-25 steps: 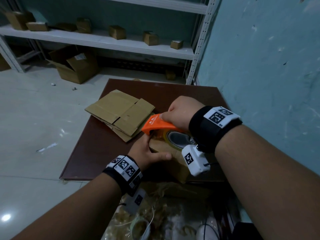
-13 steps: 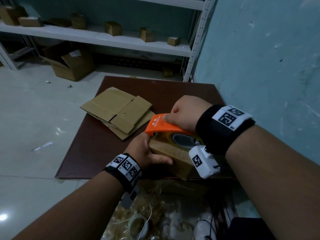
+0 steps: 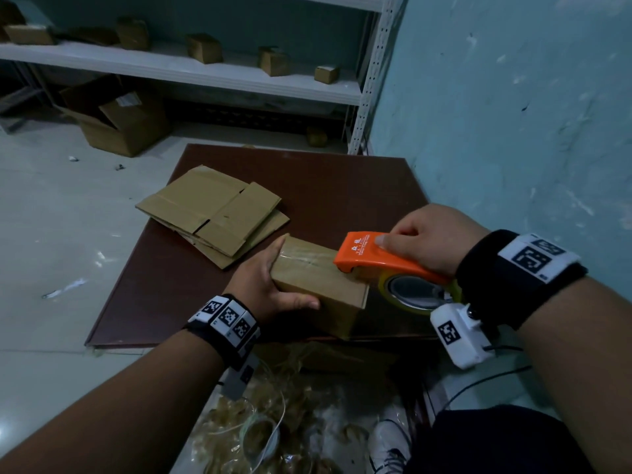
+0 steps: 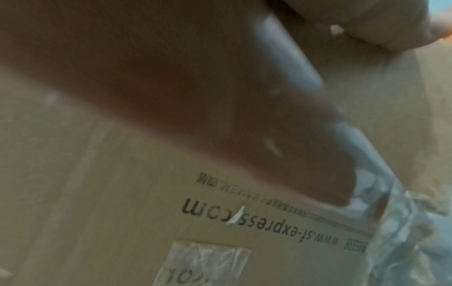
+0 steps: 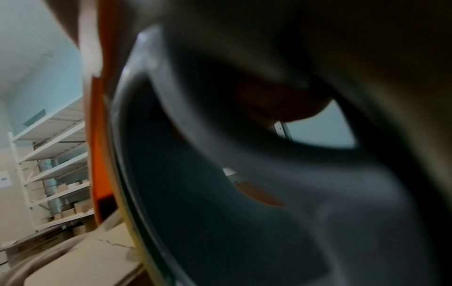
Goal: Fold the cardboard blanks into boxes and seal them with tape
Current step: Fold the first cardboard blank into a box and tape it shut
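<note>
A small folded cardboard box (image 3: pixel 318 285) sits at the near edge of the brown table (image 3: pixel 342 186). My left hand (image 3: pixel 266 285) grips its left end, thumb along the near side. A strip of clear tape runs along the box's top. My right hand (image 3: pixel 431 241) holds the orange tape dispenser (image 3: pixel 383 261), whose front edge rests on the box's right top. The left wrist view shows my thumb on the box side (image 4: pixel 122 212) with printed text. The right wrist view is filled by the tape roll (image 5: pixel 220 174) and dispenser (image 5: pixel 97 154).
Flat cardboard blanks (image 3: pixel 212 213) lie stacked on the table's left part. A blue wall (image 3: pixel 513 114) stands close on the right. White shelves (image 3: pixel 191 70) with small boxes run along the back; an open carton (image 3: pixel 116 121) sits on the floor. Tape scraps (image 3: pixel 273 422) litter the floor below.
The dispenser has slid right along the box top, from its left end toward the right end, leaving tape behind. My left hand keeps its hold on the box.
</note>
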The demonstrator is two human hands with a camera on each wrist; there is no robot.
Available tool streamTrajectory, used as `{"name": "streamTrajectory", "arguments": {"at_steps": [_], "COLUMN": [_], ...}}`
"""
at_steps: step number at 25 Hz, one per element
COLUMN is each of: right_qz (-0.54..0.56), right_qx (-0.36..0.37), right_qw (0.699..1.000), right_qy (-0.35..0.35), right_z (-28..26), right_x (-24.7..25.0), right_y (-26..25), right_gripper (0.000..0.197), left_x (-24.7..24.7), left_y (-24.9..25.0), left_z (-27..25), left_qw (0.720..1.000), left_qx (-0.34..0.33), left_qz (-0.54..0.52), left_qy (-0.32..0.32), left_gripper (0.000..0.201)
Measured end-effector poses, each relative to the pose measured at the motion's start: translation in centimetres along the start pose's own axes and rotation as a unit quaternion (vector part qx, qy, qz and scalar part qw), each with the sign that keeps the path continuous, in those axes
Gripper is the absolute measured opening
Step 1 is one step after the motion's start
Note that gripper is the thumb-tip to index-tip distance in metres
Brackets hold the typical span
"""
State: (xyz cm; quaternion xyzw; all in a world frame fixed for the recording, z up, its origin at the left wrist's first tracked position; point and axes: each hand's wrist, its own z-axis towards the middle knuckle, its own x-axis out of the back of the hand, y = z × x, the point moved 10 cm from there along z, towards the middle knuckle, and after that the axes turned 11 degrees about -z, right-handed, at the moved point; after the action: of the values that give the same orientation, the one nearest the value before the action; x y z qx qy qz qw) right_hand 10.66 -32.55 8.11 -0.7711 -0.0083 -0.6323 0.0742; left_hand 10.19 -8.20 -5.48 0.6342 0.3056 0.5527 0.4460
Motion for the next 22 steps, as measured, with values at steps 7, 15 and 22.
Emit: {"name": "streamTrajectory", "arguments": {"at_steps": [7, 15, 22], "right_qz": [0.029, 0.063, 0.083], "right_qx": [-0.003, -0.019, -0.024], "right_qw": [1.000, 0.998, 0.996], "right_qy": [0.011, 0.016, 0.020], "right_z": [-1.5, -2.5, -1.7], "right_x": [-0.7, -2.3, -5.5], "right_y": [3.0, 6.9, 8.0], "right_gripper": [0.036, 0.027, 0.028], "left_x": [0.3, 0.4, 0.7], "left_y": [0.6, 1.1, 1.2], "left_z": [-0.2, -0.7, -0.8], "left_qw": [1.000, 0.999, 0.999], "left_qx": [-0.012, -0.001, 0.012], "left_qz": [0.014, -0.002, 0.003], "left_qy": [0.015, 0.032, 0.050], "left_gripper": [0.155, 0.157, 0.155]}}
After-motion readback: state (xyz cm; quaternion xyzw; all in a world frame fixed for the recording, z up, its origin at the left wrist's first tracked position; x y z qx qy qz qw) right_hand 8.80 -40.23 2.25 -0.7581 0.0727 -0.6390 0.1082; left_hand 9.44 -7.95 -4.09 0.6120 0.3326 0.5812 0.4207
